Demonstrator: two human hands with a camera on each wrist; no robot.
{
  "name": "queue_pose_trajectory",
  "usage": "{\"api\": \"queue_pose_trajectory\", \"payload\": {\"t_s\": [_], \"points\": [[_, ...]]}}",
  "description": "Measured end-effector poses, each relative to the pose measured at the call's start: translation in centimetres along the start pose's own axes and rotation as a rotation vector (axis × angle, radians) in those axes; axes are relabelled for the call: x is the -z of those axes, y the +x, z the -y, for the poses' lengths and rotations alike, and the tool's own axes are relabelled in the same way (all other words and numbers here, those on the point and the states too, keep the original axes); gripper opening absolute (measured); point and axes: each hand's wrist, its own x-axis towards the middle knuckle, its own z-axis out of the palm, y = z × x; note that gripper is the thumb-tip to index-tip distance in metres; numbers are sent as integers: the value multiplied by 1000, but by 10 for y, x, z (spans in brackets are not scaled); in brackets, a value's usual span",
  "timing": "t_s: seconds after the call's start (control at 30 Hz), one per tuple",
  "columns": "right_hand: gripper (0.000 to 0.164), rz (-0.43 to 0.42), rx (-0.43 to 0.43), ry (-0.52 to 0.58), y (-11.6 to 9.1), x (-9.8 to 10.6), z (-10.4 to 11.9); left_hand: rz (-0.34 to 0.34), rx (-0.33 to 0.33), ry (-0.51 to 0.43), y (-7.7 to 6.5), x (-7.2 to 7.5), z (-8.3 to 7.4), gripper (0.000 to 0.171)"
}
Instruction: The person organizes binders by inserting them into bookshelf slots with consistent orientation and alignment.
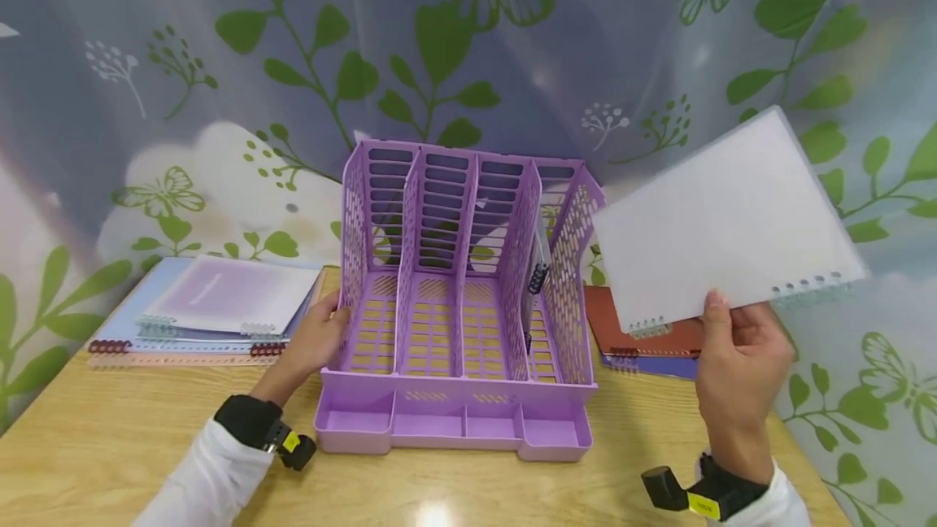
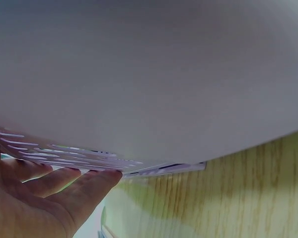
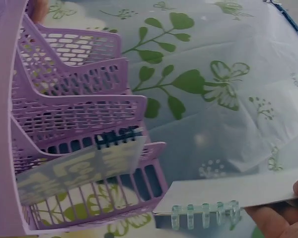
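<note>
On the table (image 1: 366, 494): purple rack (image 1: 428, 425) holds dark-coiled notebook (image 3: 84, 171), rightmost slot | left hand (image 1: 319, 338): fingers rest against rack's left wall | right hand (image 1: 741, 364): pinches white notebook (image 1: 725, 218), raised right of rack

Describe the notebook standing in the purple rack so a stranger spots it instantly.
Find the big purple rack on the wooden table. In its rightmost slot, one notebook stands on edge. Dark rings set it apart from the white notebook in the right hand, whose rings are pale green.
</note>
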Motion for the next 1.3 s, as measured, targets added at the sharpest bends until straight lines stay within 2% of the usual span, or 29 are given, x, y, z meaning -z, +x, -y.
{"api": "queue_pose_trajectory", "payload": {"t_s": [0.07, 0.17, 0.37, 0.5, 0.63, 0.73, 0.83, 0.97, 1.1, 1.23, 1.3], "points": [[23, 11, 6, -1, 0, -7, -5, 6, 3, -8, 0, 0, 0, 44], [19, 73, 22, -27, -2, -24, -13, 14, 12, -18, 0, -1, 1, 45], [28, 290, 93, -114, -4, -63, -24, 10, 14, -28, -1, 0, 2, 45], [26, 410, 57, -99, -5, -80, -34, 5, 10, -32, -2, 0, 2, 44], [16, 557, 2, -91, -6, -84, -47, 7, 2, -37, -2, -1, 4, 44], [26, 648, 1, -98, -4, -85, -57, 5, 0, -34, -1, -1, 5, 44], [28, 696, -2, -119, -2, -87, -64, 1, 0, -35, 0, -1, 5, 44], [6, 743, 6, -231, -2, -93, -71, 7, 0, -37, 0, -1, 3, 44], [15, 809, 43, -346, -3, -103, -77, 8, -2, -36, 0, 1, 0, 44], [4, 915, 62, -402, -4, -107, -77, 4, -15, -48, 0, 0, 0, 44], [16, 977, 43, -410, -3, -106, -75, 0, -18, -54, 0, -1, 0, 45]]}}
